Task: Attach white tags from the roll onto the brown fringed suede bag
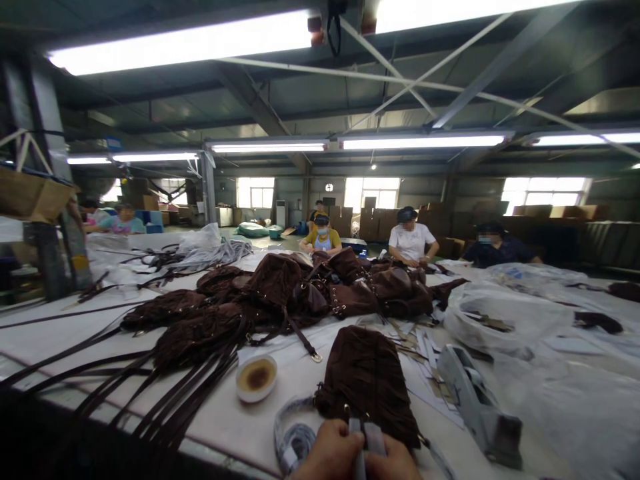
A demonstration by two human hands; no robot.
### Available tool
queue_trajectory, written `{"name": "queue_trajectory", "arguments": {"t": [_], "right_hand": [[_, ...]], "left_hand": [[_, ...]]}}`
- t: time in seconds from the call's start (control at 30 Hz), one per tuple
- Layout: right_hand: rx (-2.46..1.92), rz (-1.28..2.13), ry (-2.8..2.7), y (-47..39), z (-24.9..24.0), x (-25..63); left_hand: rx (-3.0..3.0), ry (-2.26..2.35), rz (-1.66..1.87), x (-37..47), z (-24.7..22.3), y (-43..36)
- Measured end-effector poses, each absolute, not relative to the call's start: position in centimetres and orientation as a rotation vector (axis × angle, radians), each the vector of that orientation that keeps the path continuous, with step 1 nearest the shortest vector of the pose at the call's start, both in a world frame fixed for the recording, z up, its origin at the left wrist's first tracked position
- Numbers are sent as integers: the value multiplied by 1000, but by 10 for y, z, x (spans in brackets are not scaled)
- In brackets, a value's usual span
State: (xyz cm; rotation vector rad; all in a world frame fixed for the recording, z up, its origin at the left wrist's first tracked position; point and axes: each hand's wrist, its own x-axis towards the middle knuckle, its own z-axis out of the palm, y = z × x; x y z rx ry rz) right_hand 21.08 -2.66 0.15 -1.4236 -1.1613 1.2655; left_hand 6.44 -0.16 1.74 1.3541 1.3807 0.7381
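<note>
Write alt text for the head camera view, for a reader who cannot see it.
Two bare hands, the left hand and right hand, pinch a grey strap at the near edge of a brown fringed bag on a white table. A small bowl, loose brown straps and a heap of brown bags lie beyond. Three seated people work at the far side.
</note>
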Motion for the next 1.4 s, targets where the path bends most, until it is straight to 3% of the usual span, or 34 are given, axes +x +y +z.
{"name": "queue_trajectory", "arguments": {"t": [0.23, 0.6, 0.9, 1.27, 1.4], "right_hand": [[-1555, 829, -1256, -40, 23, 217], [-1419, 852, -1316, -47, 12, 198], [-1313, 746, -1535, -56, 10, 199], [-1236, 1074, -1485, -55, 12, 202], [-1266, 837, -1588, -50, 13, 215]], "left_hand": [[1426, 1349, 780, 73, 28, -13], [1607, 1436, 830, 75, 12, -16], [1376, 1069, 841, 70, 29, -20], [1548, 1312, 988, 72, 24, -20], [1594, 1356, 966, 69, 12, -14]]}}
